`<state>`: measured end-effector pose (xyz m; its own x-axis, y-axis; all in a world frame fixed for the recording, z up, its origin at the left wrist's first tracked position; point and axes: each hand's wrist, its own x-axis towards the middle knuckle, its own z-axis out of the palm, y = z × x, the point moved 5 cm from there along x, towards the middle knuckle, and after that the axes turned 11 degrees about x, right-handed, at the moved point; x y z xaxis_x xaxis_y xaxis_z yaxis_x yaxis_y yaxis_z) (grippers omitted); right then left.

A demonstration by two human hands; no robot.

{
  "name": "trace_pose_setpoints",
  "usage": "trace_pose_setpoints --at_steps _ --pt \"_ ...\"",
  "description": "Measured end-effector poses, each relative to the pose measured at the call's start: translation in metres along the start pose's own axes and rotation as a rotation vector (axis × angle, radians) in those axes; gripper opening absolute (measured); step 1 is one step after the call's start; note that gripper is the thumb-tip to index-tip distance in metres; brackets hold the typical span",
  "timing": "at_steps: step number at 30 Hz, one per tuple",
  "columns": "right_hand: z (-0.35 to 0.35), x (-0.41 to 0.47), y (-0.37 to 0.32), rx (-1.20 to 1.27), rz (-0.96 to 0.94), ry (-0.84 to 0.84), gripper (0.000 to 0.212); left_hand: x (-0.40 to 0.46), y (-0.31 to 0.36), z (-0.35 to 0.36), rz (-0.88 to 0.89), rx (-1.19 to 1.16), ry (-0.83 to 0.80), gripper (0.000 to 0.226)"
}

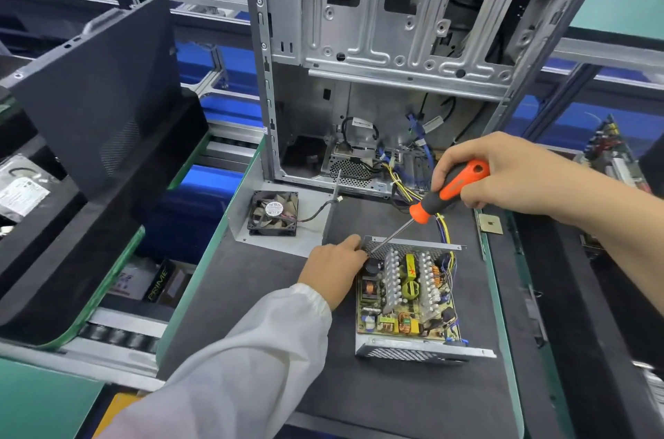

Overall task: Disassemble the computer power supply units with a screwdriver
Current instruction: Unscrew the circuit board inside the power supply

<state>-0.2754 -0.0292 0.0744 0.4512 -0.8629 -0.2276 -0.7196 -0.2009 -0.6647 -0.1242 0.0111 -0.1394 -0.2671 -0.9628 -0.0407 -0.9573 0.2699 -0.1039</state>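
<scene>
Fan (273, 213) and case (388, 43) behind supply (407, 298)

Screwdriver tip (372, 252) hidden (behind PSU wall)

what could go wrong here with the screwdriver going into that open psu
1. The screwdriver tip sits at the far left corner of the open power supply, right beside the left hand; a slip could jab its fingers.
2. The tip works close to a dark capacitor and exposed board parts; a slip might damage them.
3. The wire bundle runs under the right hand and may snag.
</scene>
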Motion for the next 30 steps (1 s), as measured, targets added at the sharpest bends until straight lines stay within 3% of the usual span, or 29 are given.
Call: trace_pose_setpoints --at_steps 9,17,19,21,25,27,30 --pt "-0.001 -0.005 0.000 -0.003 -0.026 -0.006 0.038 -0.001 0.003 -0.007 0.081 0.049 -0.034 0.026" --pt "0.000 -0.007 0.001 -0.007 -0.063 -0.032 0.037 -0.012 0.002 -0.013 0.011 -0.005 0.036 0.025" --pt "0.000 -0.009 0.000 -0.012 -0.090 -0.059 0.036 -0.018 -0.005 -0.017 -0.095 -0.179 0.107 0.013" --pt "0.003 -0.012 -0.002 0.024 -0.112 -0.118 0.032 -0.028 -0.017 -0.021 -0.274 -0.573 0.181 0.002" --pt "0.019 -0.011 -0.003 0.086 -0.155 -0.209 0.020 -0.046 -0.026 -0.013 -0.556 -1.387 0.104 0.021" --pt "0.029 -0.006 0.000 0.117 -0.178 -0.198 0.019 -0.050 -0.026 -0.010 -0.586 -1.482 0.015 0.024" --pt "0.047 -0.005 0.004 0.270 -0.240 -0.146 0.014 -0.059 -0.026 -0.003 -0.566 -1.418 -0.099 0.032"
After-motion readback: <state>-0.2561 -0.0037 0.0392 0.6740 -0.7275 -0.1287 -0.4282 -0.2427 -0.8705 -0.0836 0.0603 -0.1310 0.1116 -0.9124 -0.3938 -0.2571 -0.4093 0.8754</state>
